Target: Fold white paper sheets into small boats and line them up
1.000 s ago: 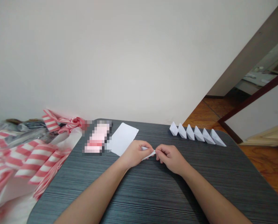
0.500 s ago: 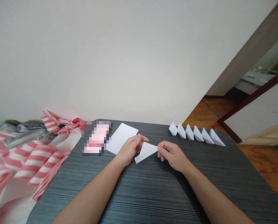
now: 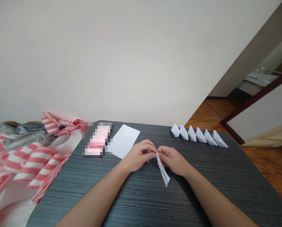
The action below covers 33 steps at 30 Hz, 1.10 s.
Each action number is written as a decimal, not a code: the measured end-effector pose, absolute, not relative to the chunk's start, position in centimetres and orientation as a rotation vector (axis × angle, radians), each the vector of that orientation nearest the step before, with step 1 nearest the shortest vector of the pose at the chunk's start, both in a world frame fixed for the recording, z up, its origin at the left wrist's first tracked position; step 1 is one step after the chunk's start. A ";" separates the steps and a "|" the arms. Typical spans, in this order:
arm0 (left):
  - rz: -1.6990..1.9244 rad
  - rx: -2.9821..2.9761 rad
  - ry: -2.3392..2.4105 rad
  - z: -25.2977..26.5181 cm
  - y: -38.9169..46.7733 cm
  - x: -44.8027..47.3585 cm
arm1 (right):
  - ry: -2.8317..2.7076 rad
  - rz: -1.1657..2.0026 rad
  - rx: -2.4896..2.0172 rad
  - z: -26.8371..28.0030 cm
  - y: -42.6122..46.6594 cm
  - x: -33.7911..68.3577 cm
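Between my hands is a folded white paper [image 3: 163, 170], seen nearly edge-on, with its lower end pointing toward me. My left hand [image 3: 141, 154] pinches its upper tip between thumb and fingers. My right hand [image 3: 173, 159] is closed on the same end from the other side, with some fingers hidden behind the paper. A stack of white paper sheets [image 3: 125, 140] lies just beyond my left hand. Farther right, several folded white paper boats [image 3: 192, 134] stand in a slanting row.
The dark wood-grain table [image 3: 136, 201] has rounded corners and meets a pale wall at the back. A blurred-out pinkish rectangular item [image 3: 98, 138] lies left of the sheets. Red-and-white striped cloth [image 3: 34, 160] is heaped beyond the table's left edge.
The folded paper has turned from showing its flat triangular face to edge-on, its free end swinging toward me. My left hand has moved right and closed on its tip beside my right hand.
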<state>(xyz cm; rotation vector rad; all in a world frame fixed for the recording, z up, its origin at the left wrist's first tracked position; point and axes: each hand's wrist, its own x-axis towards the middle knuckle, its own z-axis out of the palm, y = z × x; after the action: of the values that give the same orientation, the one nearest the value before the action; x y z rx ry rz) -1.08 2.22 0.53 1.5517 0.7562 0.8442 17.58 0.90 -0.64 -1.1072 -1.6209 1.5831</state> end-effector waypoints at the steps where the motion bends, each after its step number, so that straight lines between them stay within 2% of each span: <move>1: 0.842 1.554 0.757 0.5 2.2 -1.1 | -1.626 1.585 -1.106 -0.5 0.9 17.6; 7: 0.852 1.601 0.846 0.4 2.4 -1.3 | -1.618 1.456 -1.138 -0.7 1.0 18.0; 17: 0.846 1.676 1.145 -0.7 2.6 -1.3 | -1.195 1.204 -1.135 -2.0 2.1 18.8; 27: 0.932 1.733 1.205 0.0 2.6 -1.3 | -1.431 1.047 -1.202 -2.1 1.9 18.6; 33: 0.989 1.811 1.245 0.2 2.6 -1.1 | -1.467 1.067 -1.221 -2.1 2.1 18.6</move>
<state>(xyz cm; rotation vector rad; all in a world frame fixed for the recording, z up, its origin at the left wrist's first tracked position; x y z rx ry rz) -1.14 2.63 0.23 1.8110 1.2445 0.9891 18.57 2.05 -2.13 -1.2206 -1.4671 1.0666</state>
